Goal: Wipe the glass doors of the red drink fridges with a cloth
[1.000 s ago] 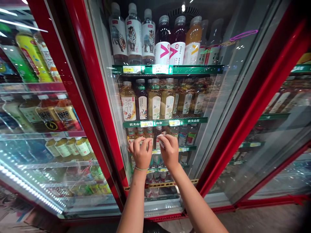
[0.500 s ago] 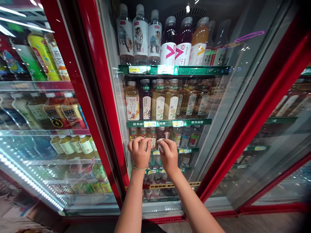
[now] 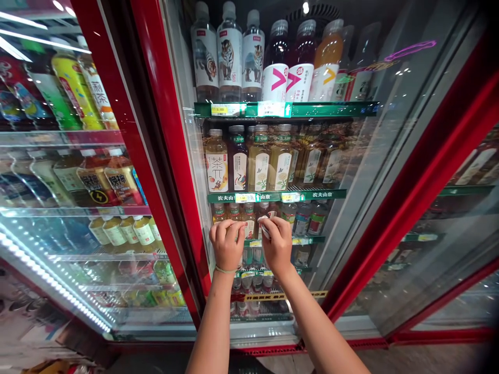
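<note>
At frame centre, pinches white wad (image 3: pixel 265 227) in closed right hand (image 3: pixel 278 243); curls left hand (image 3: pixel 227 245), cannot tell whether around anything. Shows little change over past second, suggesting steady hold.

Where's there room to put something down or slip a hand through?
A hand could perhaps pass between the left hand and the right hand. Grey floor shows bare right of the right forearm, below the red base. The top shelf straight ahead is crowded: tiger-label bottles stand close together.
</note>
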The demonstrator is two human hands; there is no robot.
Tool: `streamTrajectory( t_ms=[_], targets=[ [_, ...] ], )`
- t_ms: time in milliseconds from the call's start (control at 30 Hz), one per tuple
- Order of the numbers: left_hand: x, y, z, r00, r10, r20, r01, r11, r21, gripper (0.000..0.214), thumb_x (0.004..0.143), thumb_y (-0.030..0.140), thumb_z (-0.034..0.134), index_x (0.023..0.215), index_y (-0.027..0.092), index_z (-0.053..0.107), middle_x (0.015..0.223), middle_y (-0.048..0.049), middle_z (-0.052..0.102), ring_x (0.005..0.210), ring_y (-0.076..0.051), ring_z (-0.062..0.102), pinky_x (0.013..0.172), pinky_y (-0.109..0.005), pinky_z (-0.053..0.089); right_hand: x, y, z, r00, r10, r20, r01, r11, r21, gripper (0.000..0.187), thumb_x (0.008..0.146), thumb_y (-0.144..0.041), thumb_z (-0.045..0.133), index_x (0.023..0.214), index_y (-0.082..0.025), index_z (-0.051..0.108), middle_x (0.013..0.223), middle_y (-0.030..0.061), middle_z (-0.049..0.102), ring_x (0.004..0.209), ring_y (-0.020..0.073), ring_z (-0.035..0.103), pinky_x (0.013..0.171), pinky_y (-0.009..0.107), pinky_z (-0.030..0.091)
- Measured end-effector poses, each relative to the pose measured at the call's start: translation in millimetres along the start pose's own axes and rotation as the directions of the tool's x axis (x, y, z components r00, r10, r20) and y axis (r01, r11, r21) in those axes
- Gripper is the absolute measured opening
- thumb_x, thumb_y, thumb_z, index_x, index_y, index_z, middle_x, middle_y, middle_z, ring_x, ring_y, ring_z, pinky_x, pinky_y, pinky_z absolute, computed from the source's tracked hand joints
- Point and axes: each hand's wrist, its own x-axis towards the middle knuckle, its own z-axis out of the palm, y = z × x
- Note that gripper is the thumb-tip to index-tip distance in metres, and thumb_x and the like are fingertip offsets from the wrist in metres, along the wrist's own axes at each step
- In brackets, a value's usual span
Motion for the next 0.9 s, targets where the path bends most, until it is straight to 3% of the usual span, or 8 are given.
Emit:
streamTrajectory(
  t_ms=[167,400,500,667,800,900],
  targets=[
    [-1.1,-1.6,-1.4,1.0,0.012,-0.005,-0.012,1.0,0.009,0.009,0.094,0.018,0.067,0.099,0.023,0.072,0.093,-0.0048,0.067,0.092,-0.019,0.059,0.091,-0.035,0.044,1.2,-4.3,4.3,0.997,-0.055,0.053,0.055,0.998,0.012,0.031,0.096,-0.01,0.058,0.122,-0.024,0.064,0.106,0.0084,0.065,0.095,0.021,0.058,0.081,0.035,0.052],
    [-2.3,-0.2,-0.7,1.0,0.006,0.0,-0.006,1.0,0.007,0.01,0.093,0.017,0.068,0.101,0.022,0.072,0.094,-0.0049,0.067,0.093,-0.019,0.06,0.092,-0.035,0.044,0.8,-4.5,3.1,1.0,-0.02,0.005,0.02,1.0,-0.009,0.032,0.096,-0.01,0.058,0.124,-0.024,0.065,0.106,0.0087,0.064,0.099,0.0214,0.06,0.082,0.035,0.053],
    [-1.7,1.7,0.0,1.0,-0.018,-0.012,0.018,1.0,0.016,0.01,0.093,0.016,0.067,0.101,0.021,0.072,0.093,-0.005,0.067,0.092,-0.019,0.06,0.093,-0.035,0.044,2.8,-6.1,3.7,0.997,-0.066,0.05,0.066,0.998,0.0,0.031,0.096,-0.01,0.058,0.123,-0.023,0.065,0.106,0.0086,0.066,0.095,0.0207,0.059,0.082,0.034,0.053],
    [-0.6,-0.9,-2.8,0.997,-0.065,-0.032,0.066,0.997,0.045,0.01,0.092,0.017,0.07,0.099,0.023,0.073,0.093,-0.005,0.068,0.092,-0.021,0.058,0.091,-0.036,0.044,5.0,-3.5,2.0,0.999,-0.029,-0.014,0.029,0.999,-0.016,0.031,0.096,-0.01,0.059,0.123,-0.024,0.065,0.105,0.0088,0.065,0.097,0.0214,0.059,0.084,0.036,0.053],
    [0.3,-6.1,-6.8,0.989,-0.133,-0.072,0.138,0.988,0.066,0.009,0.091,0.018,0.071,0.097,0.024,0.073,0.094,-0.0044,0.069,0.094,-0.021,0.058,0.091,-0.036,0.043,3.8,-6.6,3.7,0.994,-0.08,0.067,0.079,0.997,0.015,0.032,0.095,-0.008,0.057,0.123,-0.023,0.065,0.106,0.0091,0.066,0.095,0.0209,0.059,0.082,0.035,0.053],
    [1.7,-8.7,-9.4,0.992,-0.112,-0.064,0.116,0.992,0.055,0.01,0.092,0.017,0.07,0.099,0.023,0.073,0.094,-0.005,0.069,0.093,-0.021,0.058,0.09,-0.036,0.044,6.0,-9.5,6.1,0.997,-0.071,0.032,0.071,0.997,0.01,0.031,0.096,-0.011,0.059,0.124,-0.023,0.066,0.106,0.0091,0.067,0.096,0.0215,0.059,0.084,0.036,0.052]
  ],
)
